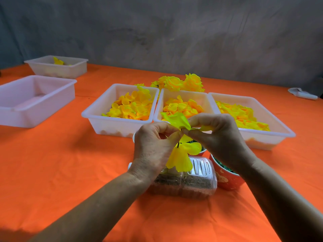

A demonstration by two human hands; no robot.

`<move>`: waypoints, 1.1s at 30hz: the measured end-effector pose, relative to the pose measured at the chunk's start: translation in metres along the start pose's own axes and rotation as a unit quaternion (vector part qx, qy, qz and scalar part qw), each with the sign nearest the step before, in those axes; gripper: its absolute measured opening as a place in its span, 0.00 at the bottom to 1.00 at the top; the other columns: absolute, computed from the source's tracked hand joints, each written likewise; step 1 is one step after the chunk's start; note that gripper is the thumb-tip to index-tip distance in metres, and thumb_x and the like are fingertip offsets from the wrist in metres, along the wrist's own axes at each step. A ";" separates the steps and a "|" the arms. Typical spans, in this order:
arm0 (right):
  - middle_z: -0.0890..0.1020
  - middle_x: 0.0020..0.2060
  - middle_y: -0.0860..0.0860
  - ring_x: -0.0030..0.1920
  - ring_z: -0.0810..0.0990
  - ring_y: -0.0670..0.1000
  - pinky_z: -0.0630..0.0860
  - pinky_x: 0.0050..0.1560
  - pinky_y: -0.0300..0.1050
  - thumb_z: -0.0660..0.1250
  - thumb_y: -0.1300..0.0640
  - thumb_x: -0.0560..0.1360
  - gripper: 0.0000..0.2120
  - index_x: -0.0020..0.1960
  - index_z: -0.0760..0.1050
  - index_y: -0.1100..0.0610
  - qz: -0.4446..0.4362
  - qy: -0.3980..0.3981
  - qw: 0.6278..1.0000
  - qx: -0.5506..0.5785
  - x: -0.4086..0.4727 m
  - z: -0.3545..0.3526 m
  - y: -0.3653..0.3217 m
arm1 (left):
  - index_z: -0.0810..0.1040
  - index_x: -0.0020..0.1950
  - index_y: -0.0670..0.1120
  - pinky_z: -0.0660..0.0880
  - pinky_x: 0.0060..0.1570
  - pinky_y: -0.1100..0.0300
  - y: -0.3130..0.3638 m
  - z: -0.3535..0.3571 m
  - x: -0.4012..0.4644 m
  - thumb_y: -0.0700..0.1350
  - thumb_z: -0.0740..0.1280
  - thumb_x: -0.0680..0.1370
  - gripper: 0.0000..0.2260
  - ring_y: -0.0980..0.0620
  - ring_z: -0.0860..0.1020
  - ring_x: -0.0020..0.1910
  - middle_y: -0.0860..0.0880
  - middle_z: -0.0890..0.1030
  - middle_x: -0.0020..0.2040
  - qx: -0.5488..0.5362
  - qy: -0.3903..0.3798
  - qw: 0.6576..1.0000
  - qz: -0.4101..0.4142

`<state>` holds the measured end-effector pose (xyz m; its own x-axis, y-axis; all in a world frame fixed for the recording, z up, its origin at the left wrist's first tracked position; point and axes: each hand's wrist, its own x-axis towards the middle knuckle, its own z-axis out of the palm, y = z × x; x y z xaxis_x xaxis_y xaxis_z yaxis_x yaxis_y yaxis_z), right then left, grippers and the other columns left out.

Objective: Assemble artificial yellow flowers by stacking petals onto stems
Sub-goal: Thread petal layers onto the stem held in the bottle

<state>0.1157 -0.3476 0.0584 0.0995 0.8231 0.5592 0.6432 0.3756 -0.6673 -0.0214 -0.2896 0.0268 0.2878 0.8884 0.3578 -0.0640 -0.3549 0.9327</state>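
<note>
Head view, looking fwd and down at a worktop (pixel 61 163) covered w/ orange cloth. Both bare hands meet at centre frame, raised above the worktop. Left hand (pixel 153 149) has its fingers curled, pinching a thin dark stem (pixel 178 144) w/ yellow petals (pixel 181 158) hanging below the pinch. Right hand (pixel 218 135) also has curled fingers, gripping a yellow-green petal piece (pixel 176 120) at the stem's top, fingertips of both hands nearly touching there.

Right under the hands: a clear plastic container (pixel 197 175) w/ brownish contents, lying on the worktop. Just beside it to the right, a red cup (pixel 225 179) holding dark green bits; a second cup is mostly hidden behind the hands, so can't tell much about it.

Behind the hands, 3 white trays sit side by side, edges touching or nearly so: left tray (pixel 97 117), middle tray (pixel 185 94), right tray (pixel 277 123). Each holds a heap of loose yellow-orange petals. Beyond the middle tray, a cluster of finished yellow flowers (pixel 181 82) lies on the cloth.

Far left, well apart from those: a white tray (pixel 31 116) at the frame edge, and behind it another white tray (pixel 70 70) w/ a few yellow pieces inside. Far right edge: a small white object (pixel 302 94), too blurred to identify. Grey wall (pixel 174 32) at the back.
</note>
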 end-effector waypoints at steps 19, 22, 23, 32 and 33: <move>0.85 0.39 0.56 0.37 0.84 0.56 0.79 0.40 0.52 0.72 0.67 0.70 0.05 0.45 0.82 0.65 -0.279 0.043 0.926 -0.251 0.001 0.002 0.015 | 0.84 0.40 0.44 0.70 0.50 0.48 0.003 -0.025 0.013 0.34 0.76 0.65 0.07 0.43 0.78 0.48 0.49 0.83 0.46 0.300 0.024 0.893 0.335; 0.84 0.37 0.57 0.37 0.83 0.58 0.78 0.40 0.52 0.71 0.66 0.71 0.02 0.44 0.82 0.64 -0.277 0.049 0.926 -0.251 0.000 0.003 0.017 | 0.85 0.40 0.43 0.68 0.50 0.48 0.002 -0.026 0.013 0.33 0.75 0.65 0.07 0.43 0.79 0.47 0.49 0.84 0.45 0.309 0.020 0.881 0.357; 0.84 0.37 0.57 0.37 0.83 0.58 0.78 0.41 0.53 0.71 0.67 0.71 0.01 0.42 0.81 0.64 -0.275 0.047 0.928 -0.249 0.000 0.004 0.017 | 0.84 0.40 0.43 0.68 0.50 0.48 0.002 -0.026 0.013 0.34 0.75 0.66 0.06 0.42 0.79 0.46 0.49 0.84 0.45 0.309 0.014 0.878 0.366; 0.84 0.42 0.54 0.43 0.83 0.56 0.76 0.45 0.57 0.71 0.69 0.71 0.03 0.41 0.81 0.63 -0.267 0.034 0.931 -0.246 -0.008 0.009 0.023 | 0.84 0.39 0.43 0.67 0.51 0.48 -0.008 -0.033 0.016 0.38 0.72 0.71 0.02 0.45 0.79 0.45 0.51 0.84 0.44 0.340 -0.028 0.831 0.439; 0.84 0.42 0.54 0.44 0.83 0.56 0.76 0.45 0.57 0.70 0.69 0.71 0.03 0.41 0.81 0.62 -0.268 0.030 0.930 -0.248 -0.009 0.009 0.024 | 0.84 0.39 0.43 0.68 0.51 0.46 -0.009 -0.033 0.016 0.37 0.72 0.71 0.02 0.44 0.80 0.44 0.51 0.84 0.43 0.347 -0.029 0.822 0.451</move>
<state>0.1231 -0.3420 0.0328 -0.3038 0.5428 0.7830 0.8823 0.4704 0.0162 -0.0480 -0.2623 0.0253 0.4681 0.1639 0.8684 0.2777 -0.9601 0.0315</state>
